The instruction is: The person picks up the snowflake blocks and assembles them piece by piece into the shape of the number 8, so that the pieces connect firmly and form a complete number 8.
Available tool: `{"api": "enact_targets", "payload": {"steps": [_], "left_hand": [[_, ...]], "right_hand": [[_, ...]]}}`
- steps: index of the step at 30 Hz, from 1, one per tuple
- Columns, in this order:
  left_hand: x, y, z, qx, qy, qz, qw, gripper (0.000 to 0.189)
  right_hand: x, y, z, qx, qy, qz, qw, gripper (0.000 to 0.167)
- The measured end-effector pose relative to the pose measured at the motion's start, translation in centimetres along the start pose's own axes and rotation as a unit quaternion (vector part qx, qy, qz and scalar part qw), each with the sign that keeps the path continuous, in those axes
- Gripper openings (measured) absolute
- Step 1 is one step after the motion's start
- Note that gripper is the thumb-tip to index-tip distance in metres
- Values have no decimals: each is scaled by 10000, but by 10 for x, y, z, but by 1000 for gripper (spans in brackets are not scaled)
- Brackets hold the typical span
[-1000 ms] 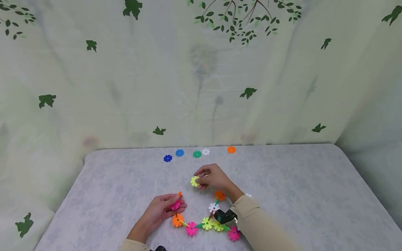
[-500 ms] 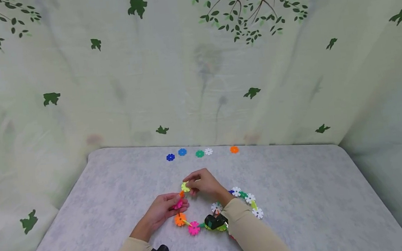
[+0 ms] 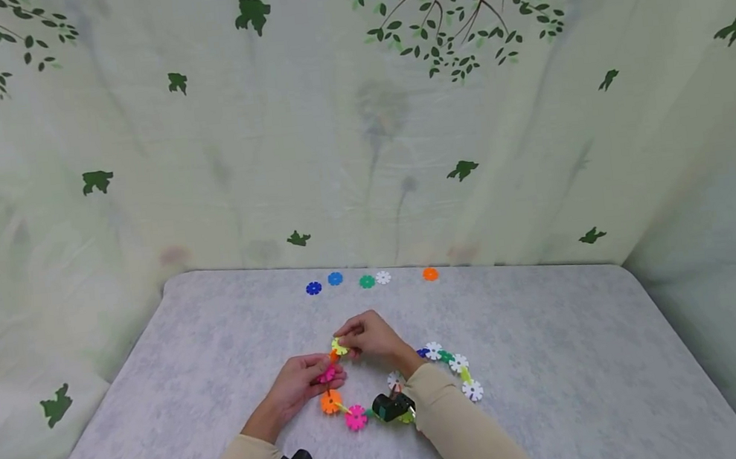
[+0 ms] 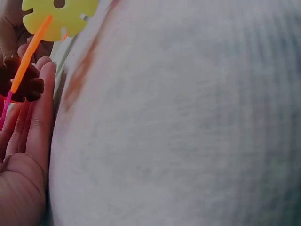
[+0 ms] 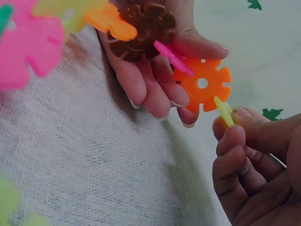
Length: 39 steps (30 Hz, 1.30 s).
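Note:
A chain of colourful flower-shaped interlocking discs curves across the table between my hands, partly hidden by the right forearm. My left hand (image 3: 295, 387) pinches the orange interlocking disc (image 5: 212, 94) at the chain's end, thumb on top and fingers beneath. Behind that disc come a pink disc (image 5: 173, 59) and a brown disc (image 5: 143, 37). Between thumb and index finger, my right hand (image 3: 374, 337) pinches a yellow interlocking disc (image 4: 75, 21). Its edge meets the orange disc's rim at a notch; how deep it sits I cannot tell.
Loose discs lie along the table's far edge: dark blue (image 3: 313, 288), light blue (image 3: 335, 278), green (image 3: 366, 281), white (image 3: 383, 277) and orange (image 3: 429, 274). To the right of the right wrist, the chain continues with a white disc (image 3: 472, 391). A leaf-printed curtain (image 3: 237, 198) hangs behind.
My right hand has moved left and slightly down, bringing the yellow disc against the orange disc's edge. The left hand has stayed almost still, gripping the chain's end.

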<state>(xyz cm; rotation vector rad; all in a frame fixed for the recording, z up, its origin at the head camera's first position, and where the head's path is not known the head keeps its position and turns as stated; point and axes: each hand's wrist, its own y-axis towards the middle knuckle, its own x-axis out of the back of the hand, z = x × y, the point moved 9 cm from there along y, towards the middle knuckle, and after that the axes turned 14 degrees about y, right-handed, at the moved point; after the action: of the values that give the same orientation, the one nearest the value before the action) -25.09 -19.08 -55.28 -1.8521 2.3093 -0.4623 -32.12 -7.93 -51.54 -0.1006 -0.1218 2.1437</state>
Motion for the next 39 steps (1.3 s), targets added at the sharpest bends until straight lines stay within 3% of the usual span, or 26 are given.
{"api": "enact_targets", "payload": {"steps": [7, 14, 24, 29, 35, 39], "left_hand": [[-5, -1, -1, -168, 225, -91, 9996, 37], [-3, -2, -2, -115, -45, -363, 9993, 35], [2, -6, -2, -34, 46, -659, 9978, 34], [-1, -2, -5, -44, 105, -582, 9982, 34], [-5, 1, 0, 117, -131, -43, 9998, 46], [-2, -1, 2, 265, -266, -60, 9993, 53]], "right_hand": [[-3, 2, 1, 20, -535, -138, 9985, 10], [-7, 1, 7, 290, -529, -372, 9975, 10], [-13, 1, 9, 126, -614, -399, 9972, 9], [-9, 4, 7, 127, -650, -210, 9976, 10], [-7, 1, 7, -27, -943, 32, 9955, 13], [-8, -2, 13, -157, -914, 368, 9950, 17]]}}
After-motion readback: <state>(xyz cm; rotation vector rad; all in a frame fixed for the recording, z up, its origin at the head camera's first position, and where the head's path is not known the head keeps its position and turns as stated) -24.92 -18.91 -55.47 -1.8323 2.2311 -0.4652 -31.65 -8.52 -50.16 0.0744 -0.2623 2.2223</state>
